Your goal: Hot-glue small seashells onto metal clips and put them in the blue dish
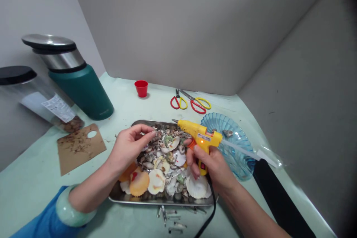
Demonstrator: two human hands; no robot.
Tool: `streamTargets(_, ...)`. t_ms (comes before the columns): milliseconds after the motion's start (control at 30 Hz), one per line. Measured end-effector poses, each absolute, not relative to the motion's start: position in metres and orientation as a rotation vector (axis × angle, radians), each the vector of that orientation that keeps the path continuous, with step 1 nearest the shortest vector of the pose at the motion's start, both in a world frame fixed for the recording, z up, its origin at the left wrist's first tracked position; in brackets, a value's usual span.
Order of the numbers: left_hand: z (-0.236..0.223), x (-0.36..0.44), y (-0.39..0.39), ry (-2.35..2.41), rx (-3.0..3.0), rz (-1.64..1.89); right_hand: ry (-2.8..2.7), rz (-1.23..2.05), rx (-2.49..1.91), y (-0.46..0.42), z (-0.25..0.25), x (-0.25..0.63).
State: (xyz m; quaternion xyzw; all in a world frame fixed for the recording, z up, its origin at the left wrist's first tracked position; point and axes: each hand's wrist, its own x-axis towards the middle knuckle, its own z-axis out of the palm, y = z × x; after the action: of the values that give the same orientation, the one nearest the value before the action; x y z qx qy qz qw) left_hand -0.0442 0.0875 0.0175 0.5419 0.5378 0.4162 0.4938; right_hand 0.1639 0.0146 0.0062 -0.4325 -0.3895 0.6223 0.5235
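In my right hand (208, 161) is a yellow hot glue gun (199, 134), its nozzle pointing up and left and a lit orange lamp on its side. A long clear glue stick (240, 148) sticks out of its back. My left hand (132, 143) is closed in a pinch over the left side of a metal tray (161, 201); whatever is between the fingertips is too small to name. Heaped in the tray are many small shells (167, 156), with larger scallop shells (156, 181) along the front.
Behind the tray lie two pairs of scissors (181, 102) and a red cup (141, 89). A blue shell-shaped dish (242, 137) stands right. Left are a green bottle (86, 93), a clear jar (47, 100) and cardboard (80, 148). Metal pin backs (164, 215) lie in front, near the gun's cord (208, 219).
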Motion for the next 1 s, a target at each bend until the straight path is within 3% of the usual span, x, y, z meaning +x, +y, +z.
streamTargets(733, 0.017, -0.049, 0.089, 1.315, 1.358, 0.972, -1.04, 1.441, -1.03, 0.009, 0.006, 0.163)
streamTargets(1000, 0.018, -0.05, 0.087, 1.242, 1.347, 1.013, -1.028, 1.239, -1.093, 0.012, 0.015, 0.173)
